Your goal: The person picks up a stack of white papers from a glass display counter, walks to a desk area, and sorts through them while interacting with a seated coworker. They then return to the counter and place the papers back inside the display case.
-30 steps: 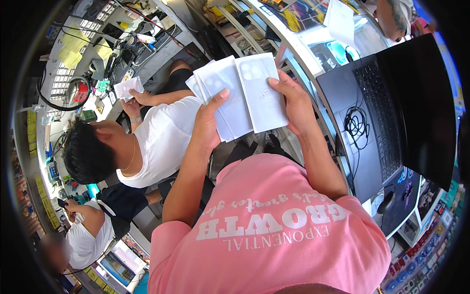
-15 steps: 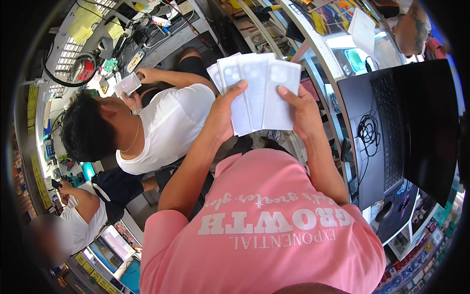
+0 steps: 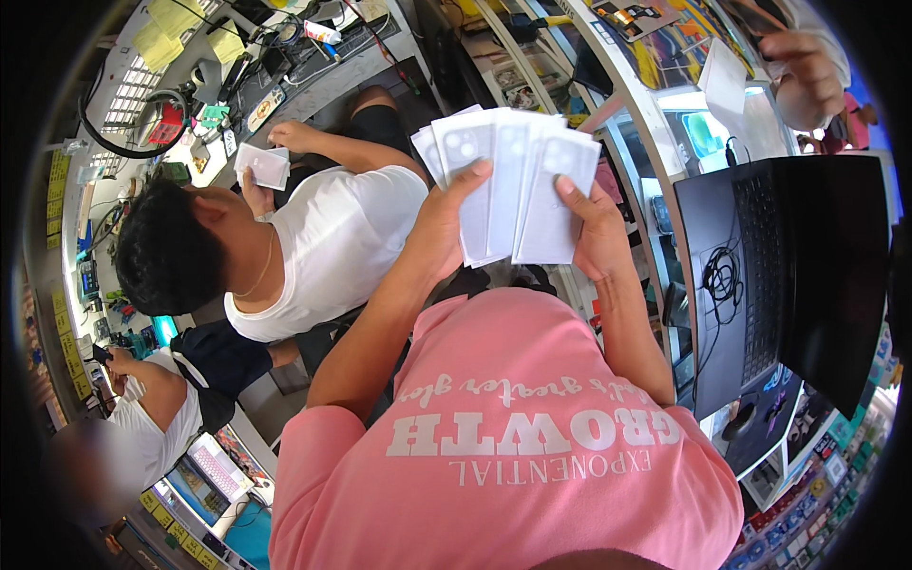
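Fanned out in front of my chest are several flat white packets (image 3: pixel 508 195), each showing a pale phone-back outline with a camera area. They look like sleeved phone cases, but the exact kind is unclear. My left hand (image 3: pixel 442 225) is closed on the left part of the fan, thumb across the front. At the right part, my right hand (image 3: pixel 598 235) grips the packets between its thumb on the front and the fingers, which are hidden behind. The upper edges spread apart while the middle packets overlap.
To my left a person in a white shirt (image 3: pixel 328 242) holds similar white packets (image 3: pixel 263 167) near a cluttered bench. An open laptop (image 3: pixel 750 275) with a coiled black cable (image 3: pixel 722 275) stands at the right. Another person's hand (image 3: pixel 806 81) is at upper right; someone else sits lower left.
The fan has shifted slightly right, and its packets overlap differently. The neighbouring person's packets have spread, with one hand drawn off them. At upper right, the other person's hand has come into view.
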Action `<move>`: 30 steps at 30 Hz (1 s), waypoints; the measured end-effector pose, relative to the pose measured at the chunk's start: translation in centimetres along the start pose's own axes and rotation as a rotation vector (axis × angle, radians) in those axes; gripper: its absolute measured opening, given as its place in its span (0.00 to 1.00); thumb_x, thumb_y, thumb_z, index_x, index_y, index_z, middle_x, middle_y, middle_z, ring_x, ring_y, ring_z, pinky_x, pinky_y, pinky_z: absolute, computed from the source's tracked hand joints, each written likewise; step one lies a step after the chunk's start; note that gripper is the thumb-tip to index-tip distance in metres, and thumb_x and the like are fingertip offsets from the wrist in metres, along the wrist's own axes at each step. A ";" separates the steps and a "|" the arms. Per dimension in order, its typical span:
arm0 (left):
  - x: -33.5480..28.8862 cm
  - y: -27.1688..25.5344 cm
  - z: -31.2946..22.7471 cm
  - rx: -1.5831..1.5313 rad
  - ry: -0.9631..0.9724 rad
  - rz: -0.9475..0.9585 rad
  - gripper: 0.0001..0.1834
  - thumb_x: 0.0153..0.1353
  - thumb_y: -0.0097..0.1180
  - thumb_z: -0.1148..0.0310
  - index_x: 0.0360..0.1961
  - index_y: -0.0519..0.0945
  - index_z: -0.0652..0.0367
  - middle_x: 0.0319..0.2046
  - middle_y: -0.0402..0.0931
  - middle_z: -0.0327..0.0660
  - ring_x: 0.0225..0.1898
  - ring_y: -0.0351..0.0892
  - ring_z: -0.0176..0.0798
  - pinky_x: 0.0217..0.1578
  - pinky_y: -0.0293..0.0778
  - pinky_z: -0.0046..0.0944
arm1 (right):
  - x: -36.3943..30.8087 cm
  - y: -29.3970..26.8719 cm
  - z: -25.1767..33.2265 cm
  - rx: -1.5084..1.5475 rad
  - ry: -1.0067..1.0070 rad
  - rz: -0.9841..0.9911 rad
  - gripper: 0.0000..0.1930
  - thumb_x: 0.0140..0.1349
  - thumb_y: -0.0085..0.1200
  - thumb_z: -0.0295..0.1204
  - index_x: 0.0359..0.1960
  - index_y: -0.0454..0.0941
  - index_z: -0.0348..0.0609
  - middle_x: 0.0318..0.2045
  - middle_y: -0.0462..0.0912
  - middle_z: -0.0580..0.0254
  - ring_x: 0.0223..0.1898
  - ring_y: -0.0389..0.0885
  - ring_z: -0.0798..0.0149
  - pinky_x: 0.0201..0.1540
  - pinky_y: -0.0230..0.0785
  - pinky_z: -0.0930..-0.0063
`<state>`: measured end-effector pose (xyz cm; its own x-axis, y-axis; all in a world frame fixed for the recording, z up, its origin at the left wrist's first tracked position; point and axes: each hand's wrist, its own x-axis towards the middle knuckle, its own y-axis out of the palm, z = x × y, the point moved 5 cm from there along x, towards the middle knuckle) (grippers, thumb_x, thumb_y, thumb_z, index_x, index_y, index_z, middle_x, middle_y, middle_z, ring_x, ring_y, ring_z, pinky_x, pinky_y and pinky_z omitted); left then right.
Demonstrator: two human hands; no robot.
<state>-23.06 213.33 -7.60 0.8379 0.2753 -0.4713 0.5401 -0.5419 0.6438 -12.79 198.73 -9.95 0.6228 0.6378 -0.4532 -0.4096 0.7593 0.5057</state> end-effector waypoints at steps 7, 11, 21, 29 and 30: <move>0.2 -0.8 -0.6 -0.067 -0.001 0.059 0.31 0.65 0.53 0.56 0.64 0.69 0.66 0.56 0.77 0.51 0.57 0.79 0.47 0.60 0.73 0.47 | 0.1 -1.7 0.9 0.073 -0.059 -0.053 0.27 0.67 0.61 0.37 0.62 0.70 0.35 0.51 0.82 0.55 0.51 0.83 0.63 0.56 0.75 0.67; 0.3 -0.4 -1.3 -0.125 0.007 0.183 0.32 0.65 0.51 0.55 0.63 0.69 0.67 0.54 0.79 0.54 0.55 0.80 0.49 0.60 0.72 0.47 | -0.1 -1.4 1.3 0.089 -0.048 -0.008 0.28 0.66 0.62 0.38 0.62 0.70 0.34 0.50 0.82 0.55 0.50 0.83 0.64 0.56 0.76 0.68; 0.9 -2.3 -0.8 0.025 0.053 -0.029 0.31 0.67 0.57 0.55 0.64 0.69 0.65 0.55 0.77 0.47 0.56 0.79 0.42 0.59 0.73 0.43 | -0.4 -0.9 1.6 0.077 -0.037 -0.021 0.26 0.65 0.64 0.36 0.59 0.73 0.33 0.50 0.83 0.54 0.50 0.83 0.63 0.55 0.75 0.68; 0.9 -1.9 -0.4 0.028 0.026 0.017 0.31 0.67 0.58 0.56 0.64 0.69 0.66 0.55 0.77 0.45 0.56 0.79 0.41 0.57 0.75 0.42 | -0.1 -0.7 1.2 0.205 0.024 0.020 0.30 0.72 0.53 0.43 0.65 0.67 0.32 0.56 0.79 0.48 0.56 0.82 0.57 0.60 0.74 0.62; 1.0 -2.0 -0.2 0.000 0.017 0.025 0.31 0.67 0.58 0.56 0.64 0.69 0.66 0.55 0.77 0.46 0.56 0.79 0.41 0.57 0.75 0.42 | -0.1 -0.6 1.1 0.232 0.031 0.029 0.30 0.72 0.51 0.43 0.66 0.66 0.32 0.56 0.79 0.48 0.57 0.81 0.57 0.60 0.74 0.61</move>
<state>-23.32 214.85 -9.19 0.8522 0.2755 -0.4447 0.5193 -0.5487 0.6552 -11.87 198.04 -9.43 0.5912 0.6650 -0.4564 -0.2606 0.6930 0.6721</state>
